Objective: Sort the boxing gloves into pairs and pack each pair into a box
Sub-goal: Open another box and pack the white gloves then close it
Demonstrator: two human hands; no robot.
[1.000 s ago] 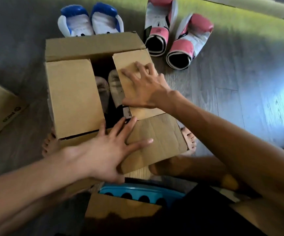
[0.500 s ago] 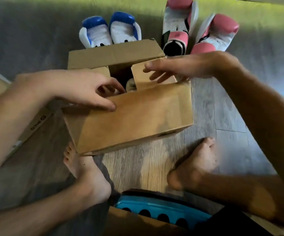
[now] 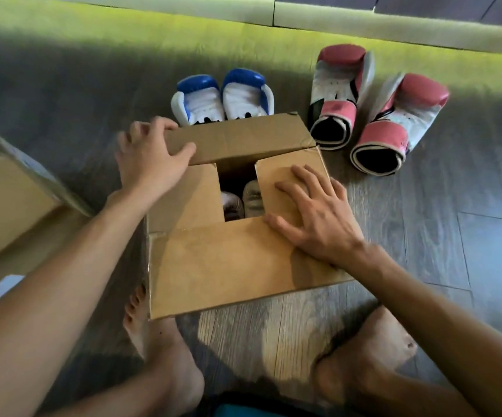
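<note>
2 hands (image 3: 150, 164) (image 3: 315, 218) open, flat on box (image 3: 228, 260) flaps; grey wood floor (image 3: 469, 266).

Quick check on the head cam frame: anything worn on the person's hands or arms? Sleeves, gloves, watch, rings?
Nothing worn that shows. The left hand and right hand are bare: no gloves, rings or tape visible. Both forearms are bare to the frame's edge, with no sleeves, watch or wristband in view. Whether there are sleeves higher up cannot be told. Fingernails look short and unpainted.
</note>
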